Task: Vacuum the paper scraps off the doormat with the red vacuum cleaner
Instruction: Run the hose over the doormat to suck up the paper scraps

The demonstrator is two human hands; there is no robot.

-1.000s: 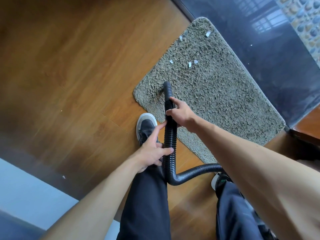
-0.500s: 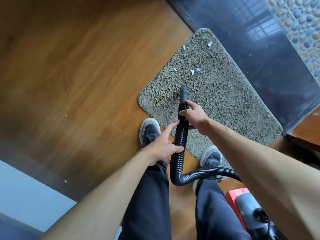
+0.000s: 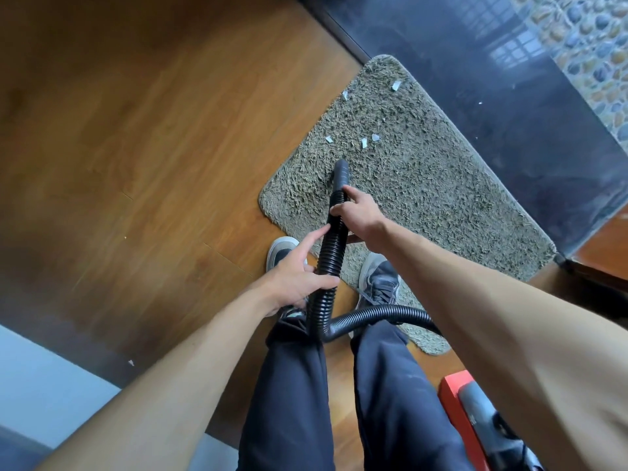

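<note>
Your right hand [image 3: 356,215] is wrapped round the black hose [image 3: 331,253] just behind its nozzle [image 3: 341,173], and your left hand [image 3: 299,273] is closed on the same hose further back, index finger laid along the ribs. Taking the nozzle as your landmark: its tip rests on the doormat [image 3: 441,198], near the mat's left edge, and the hose's long axis runs from your legs straight out toward the paper scraps [image 3: 363,142]. Three scraps lie just beyond the tip, almost in line with it; two more sit well past those, near the mat's far corner. The red vacuum cleaner [image 3: 455,399] stands behind the nozzle, by your right leg. Your right hand is nearer, so it likely steers.
</note>
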